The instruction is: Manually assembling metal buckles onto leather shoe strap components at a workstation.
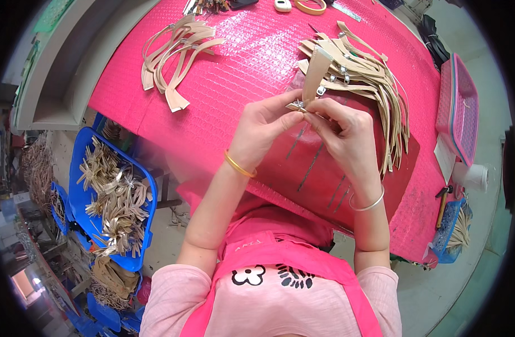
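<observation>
Left hand (258,126) and right hand (352,126): fingers (331,108) pinching tan strap (316,76) at metal buckle (295,105), over pink-covered desk (257,53); strap pile (375,90) just beside.

This looks like a workshop, with narrow strips lying about in bulk: a worktable (257,64) under shiny pink sheeting carries a heap of buckled tan straps (389,109) and a second bundle of tan strips (176,99), with a roll of tape (312,12) near its far edge. To its left, a blue bin (79,168) is piled with more bundled pieces (120,194), a hammer (441,210) shows by the right edge near a small blue basket (444,238) holding pale strips (461,229), and the person wears a bright pink apron (280,253)
</observation>
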`<state>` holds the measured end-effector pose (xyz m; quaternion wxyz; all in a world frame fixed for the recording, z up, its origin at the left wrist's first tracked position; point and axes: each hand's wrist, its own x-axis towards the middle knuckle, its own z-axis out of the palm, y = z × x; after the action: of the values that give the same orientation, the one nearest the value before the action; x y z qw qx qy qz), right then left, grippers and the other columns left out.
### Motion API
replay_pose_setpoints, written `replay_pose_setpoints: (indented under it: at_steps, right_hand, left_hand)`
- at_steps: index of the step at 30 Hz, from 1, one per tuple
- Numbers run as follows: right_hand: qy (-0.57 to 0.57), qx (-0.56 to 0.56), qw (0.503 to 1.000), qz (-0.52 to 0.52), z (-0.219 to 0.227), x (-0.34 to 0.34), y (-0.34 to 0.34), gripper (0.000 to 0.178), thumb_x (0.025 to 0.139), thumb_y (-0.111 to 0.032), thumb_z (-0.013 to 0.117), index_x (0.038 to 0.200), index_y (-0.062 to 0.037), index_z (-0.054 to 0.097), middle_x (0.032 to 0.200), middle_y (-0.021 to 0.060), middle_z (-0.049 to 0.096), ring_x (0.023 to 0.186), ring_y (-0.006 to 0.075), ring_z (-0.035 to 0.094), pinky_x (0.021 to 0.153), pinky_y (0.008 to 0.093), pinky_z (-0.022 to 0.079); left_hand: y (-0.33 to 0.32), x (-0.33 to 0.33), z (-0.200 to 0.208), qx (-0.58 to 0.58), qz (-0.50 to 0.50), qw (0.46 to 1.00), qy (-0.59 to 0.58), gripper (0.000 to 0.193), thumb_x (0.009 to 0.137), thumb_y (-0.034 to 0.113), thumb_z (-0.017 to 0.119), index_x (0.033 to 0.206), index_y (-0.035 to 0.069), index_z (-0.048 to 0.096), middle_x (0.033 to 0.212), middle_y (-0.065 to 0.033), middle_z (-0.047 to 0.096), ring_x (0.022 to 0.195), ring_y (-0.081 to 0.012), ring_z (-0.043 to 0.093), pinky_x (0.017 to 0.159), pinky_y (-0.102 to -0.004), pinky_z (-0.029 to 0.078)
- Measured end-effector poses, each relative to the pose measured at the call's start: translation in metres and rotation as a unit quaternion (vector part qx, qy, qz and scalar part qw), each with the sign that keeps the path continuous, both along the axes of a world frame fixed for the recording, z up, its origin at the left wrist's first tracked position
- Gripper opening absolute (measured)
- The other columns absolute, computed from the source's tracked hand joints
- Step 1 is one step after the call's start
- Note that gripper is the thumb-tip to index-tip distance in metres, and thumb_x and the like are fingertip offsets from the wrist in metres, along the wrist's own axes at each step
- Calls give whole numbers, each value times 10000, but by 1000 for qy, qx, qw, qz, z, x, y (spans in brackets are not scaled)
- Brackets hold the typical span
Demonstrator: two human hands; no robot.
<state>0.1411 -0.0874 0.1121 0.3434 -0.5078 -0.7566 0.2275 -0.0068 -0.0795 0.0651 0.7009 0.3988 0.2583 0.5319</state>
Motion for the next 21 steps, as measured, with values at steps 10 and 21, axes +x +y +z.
replay_pose_setpoints:
  at_steps: [10,21]
  right_hand:
    - [328,-139,934,-17,-14,-8,-10,182,764,55,519,927,-4,464,759,90,588,662,120,586,563,220,479]
    - [122,207,965,-107,-1,-5,-31,281,639,65,587,902,-31,594,820,73,534,715,213,491,643,291,419]
  left_hand:
    - [10,-13,30,-19,-124,990,68,311,730,32,591,1023,-47,527,870,-68,594,836,-137,554,803,-261,418]
    - [-15,21,17,-33,-24,998,41,243,851,141,475,985,-47,550,854,-68,594,776,-113,560,706,-241,458]
